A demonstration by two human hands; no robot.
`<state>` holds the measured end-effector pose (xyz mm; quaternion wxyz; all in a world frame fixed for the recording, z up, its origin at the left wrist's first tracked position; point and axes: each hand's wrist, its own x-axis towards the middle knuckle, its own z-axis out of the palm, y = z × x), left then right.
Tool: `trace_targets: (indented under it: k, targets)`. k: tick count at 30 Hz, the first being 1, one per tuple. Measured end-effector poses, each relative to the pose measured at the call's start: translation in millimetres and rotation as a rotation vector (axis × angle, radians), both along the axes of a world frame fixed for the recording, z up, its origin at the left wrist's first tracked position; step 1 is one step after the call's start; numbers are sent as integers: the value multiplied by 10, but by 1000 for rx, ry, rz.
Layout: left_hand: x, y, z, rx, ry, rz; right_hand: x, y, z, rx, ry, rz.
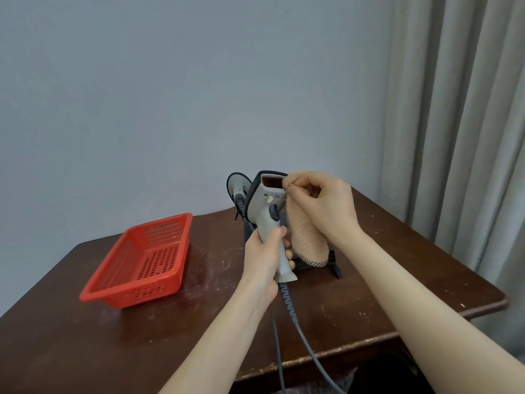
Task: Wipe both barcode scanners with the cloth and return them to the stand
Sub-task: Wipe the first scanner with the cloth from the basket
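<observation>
My left hand point(262, 258) grips the handle of a grey barcode scanner point(267, 206), held upright above the table with its red window facing me. My right hand point(326, 207) pinches a beige cloth point(305, 231) and presses a fold of it against the right edge of the scanner's head. The cloth hangs down beside the handle. A second grey scanner point(238, 186) sits behind, partly hidden, on the black stand point(335, 265), whose base shows under the cloth. Grey cables point(287, 302) run from the scanners down over the table's front edge.
A red perforated plastic basket point(142, 260) stands on the left of the dark wooden table point(397, 265). A grey wall rises right behind the table, and a grey curtain point(460, 123) hangs at the right. The table's front edge is close to me.
</observation>
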<state>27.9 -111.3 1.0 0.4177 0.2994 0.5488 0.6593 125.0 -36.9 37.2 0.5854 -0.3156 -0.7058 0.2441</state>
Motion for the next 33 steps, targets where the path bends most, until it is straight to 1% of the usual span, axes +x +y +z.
trace_targets:
  k: [3, 4, 7, 9, 11, 13, 16, 18, 19, 22, 23, 25, 28, 31, 33]
  targets:
    - [-32, -11, 2, 1, 12, 7, 75, 102, -3, -78, -119, -138]
    - [-28, -12, 4, 6, 28, -1, 85, 110, -3, -108, -90, -134]
    - [1, -9, 31, 26, 68, -24, 86, 93, 49, -217, 161, -53]
    - [0, -10, 30, 25, 78, -20, 88, 76, 86, -236, 231, -52]
    - [-3, -11, 16, 15, 72, -14, 79, 46, 116, -221, 225, 3]
    - [13, -9, 2, 7, 52, -13, 48, 15, 128, -201, 179, 69]
    - [20, -5, -11, 4, 29, -4, 17, 59, 88, -189, 52, 31]
    - [-7, -13, -17, 0, 20, 7, 30, 142, 38, -264, 60, -17]
    - [-23, -15, -16, 1, 6, 14, 53, 189, 12, -341, 116, -13]
    - [-66, -15, -13, 7, -30, 22, 114, 259, -44, -684, 484, 140]
    - [-65, -18, -10, 15, -36, 8, 118, 268, -67, -772, 578, 206]
    - [-38, -19, -2, 35, -47, -31, 99, 269, -104, -886, 679, 311]
    - [36, 2, 41, 52, -64, -48, 51, 247, -152, -935, 665, 369]
    - [80, 46, 80, 62, -24, -41, 19, 213, -175, -880, 608, 419]
    - [66, 79, 80, 54, 12, -12, 14, 205, -197, -820, 499, 369]
